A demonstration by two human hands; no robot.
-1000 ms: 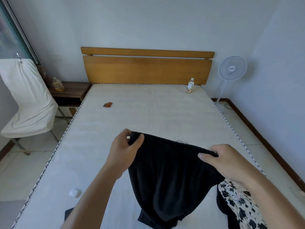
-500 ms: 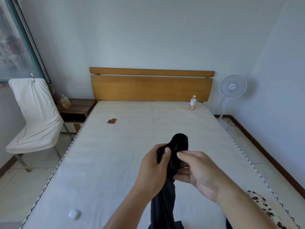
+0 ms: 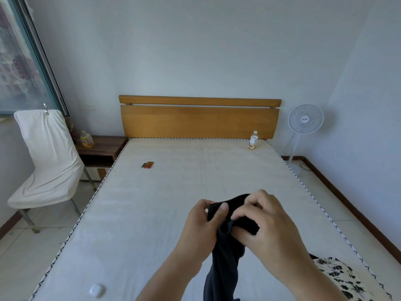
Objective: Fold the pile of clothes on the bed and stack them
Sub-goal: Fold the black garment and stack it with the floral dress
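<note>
Off the bed's left edge a white-covered chair (image 3: pixel 46 161) and a bedside table (image 3: pixel 102 146) bearing a yellow bottle (image 3: pixel 86 140) are noted. On the bed (image 3: pixel 173 192) itself, a small red-and-green item (image 3: pixel 147 164) lies toward the head-left corner and a small white object (image 3: pixel 97 290) near the left edge at the foot. Above the middle of the bed's foot end, the left hand (image 3: pixel 200 228) is seen with its grip closed on the black garment (image 3: pixel 225 246), the thumb pressed over the gathered top edge. The garment is held clear of the mattress and hangs down in a narrow bunch between the two forearms. The right hand (image 3: pixel 268 224) meets it at the same gathered edge, its fingers curled and pinching the cloth just beside the left thumb. A patterned black-and-white garment (image 3: pixel 345 279) lies at the foot-right corner, still unfolded. A drink bottle (image 3: pixel 253 140) stands at the head-right corner, and a fan (image 3: pixel 305 120) off the right edge. The step in hand is judged to be halving the garment; it would be done best if the matched edges were aligned before release, the hanging length shaken straight, and the piece laid flat on bare mattress for smoothing.
</note>
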